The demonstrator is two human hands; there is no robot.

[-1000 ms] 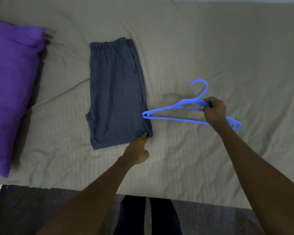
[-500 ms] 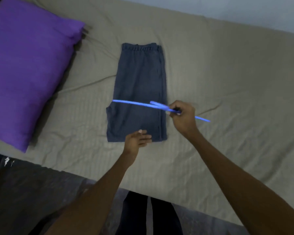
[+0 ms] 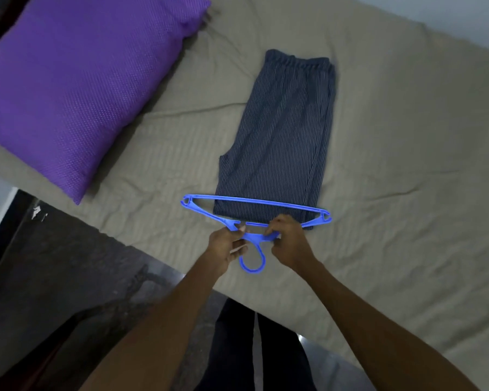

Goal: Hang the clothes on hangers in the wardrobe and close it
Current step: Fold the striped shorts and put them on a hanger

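Head view shows you early in the job: your left hand [image 3: 227, 244] and right hand [image 3: 287, 241] both pinch the neck of the blue plastic hanger [image 3: 254, 210], fingers curled round it on either side of the hook, which points back toward you. The hanger's thin crossbar lies across the near hem of the folded striped trousers [image 3: 280, 136], which rest flat on the bed [image 3: 407, 136], elastic waistband at the far end. Whether the hem has gone under the bar or the hanger merely sits on top, you cannot tell. Nothing hangs yet, and no wardrobe is in view, so threading the garment, carrying it over, hanging it and closing the doors all look to be left. The trousers are soft, dark navy cloth with fine pale pinstripes; expect them to slide on the smooth, rigid bar. The beige sheet is wrinkled, and a plump purple pillow [image 3: 76, 80] with a dotted weave lies well apart at left.
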